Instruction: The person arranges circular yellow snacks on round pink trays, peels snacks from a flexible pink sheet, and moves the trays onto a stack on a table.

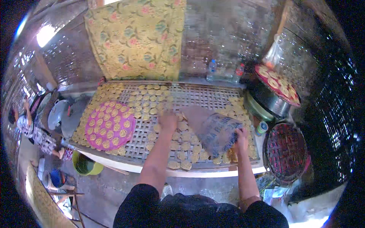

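Here, a printed sack (220, 131) is held by right fingers (240, 133) over a rack (201, 95) of yellow discs (174, 165), likely dislodged if it drags; whether blurred left fingers (167, 116) grip anything cannot be told

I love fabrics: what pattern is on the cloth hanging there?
The cloth has pink and blue-green flowers on yellow, clearest in the head view.

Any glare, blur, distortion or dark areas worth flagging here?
Head view: glare from the bright opening at upper left; same head view: left hand smeared, probably by motion; head view again: the table's white front edge bows with the fisheye; head view, right side: woven wall mostly dark, grainy, with bright specks.
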`<state>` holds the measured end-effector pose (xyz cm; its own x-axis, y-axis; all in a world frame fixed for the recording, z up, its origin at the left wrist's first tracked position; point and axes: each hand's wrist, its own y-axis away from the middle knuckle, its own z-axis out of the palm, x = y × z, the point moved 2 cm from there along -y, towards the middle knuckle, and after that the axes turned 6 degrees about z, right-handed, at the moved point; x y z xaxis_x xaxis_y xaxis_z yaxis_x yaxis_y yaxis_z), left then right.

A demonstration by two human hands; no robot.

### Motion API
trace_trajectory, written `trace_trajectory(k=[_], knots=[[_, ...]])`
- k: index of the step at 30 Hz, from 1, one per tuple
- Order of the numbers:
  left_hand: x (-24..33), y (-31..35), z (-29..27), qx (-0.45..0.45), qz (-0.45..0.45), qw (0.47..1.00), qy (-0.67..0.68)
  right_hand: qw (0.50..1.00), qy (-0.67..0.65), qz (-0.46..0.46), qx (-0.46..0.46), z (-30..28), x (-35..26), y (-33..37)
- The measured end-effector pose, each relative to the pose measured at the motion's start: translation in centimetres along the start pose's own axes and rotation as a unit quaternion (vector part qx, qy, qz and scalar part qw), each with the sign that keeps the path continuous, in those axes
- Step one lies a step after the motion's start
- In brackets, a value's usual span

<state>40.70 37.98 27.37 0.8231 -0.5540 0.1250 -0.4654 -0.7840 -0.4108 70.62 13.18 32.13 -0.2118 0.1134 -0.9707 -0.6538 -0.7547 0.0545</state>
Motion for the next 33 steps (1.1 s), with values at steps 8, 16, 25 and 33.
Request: trace_trajectory(k=[8, 16, 25, 33], knots=[[1.6, -1.1, -1.5, -0.005, -0.086, 0.994, 0.068, 0.999, -0.037, 0.022, 0.011, 1.7, -1.8, 2.3], [0.4, -0.4, -5.0, -0.046, -0.034, 0.998, 0.010, 0.999, -0.031, -0.001, -0.037, 3.9, -2.1, 3.1], [1.5, 1.3, -3.6, 0.007, 0.097, 0.994, 0.040, 0.992, -0.123, 0.014, 0.019, 0.6, -0.8, 1.1], [5.9, 1.3, -6.2, 0.028, 0.143, 0.981, 0.128, 0.991, -0.121, -0.023, 0.052, -2.3, -0.4, 0.2]])
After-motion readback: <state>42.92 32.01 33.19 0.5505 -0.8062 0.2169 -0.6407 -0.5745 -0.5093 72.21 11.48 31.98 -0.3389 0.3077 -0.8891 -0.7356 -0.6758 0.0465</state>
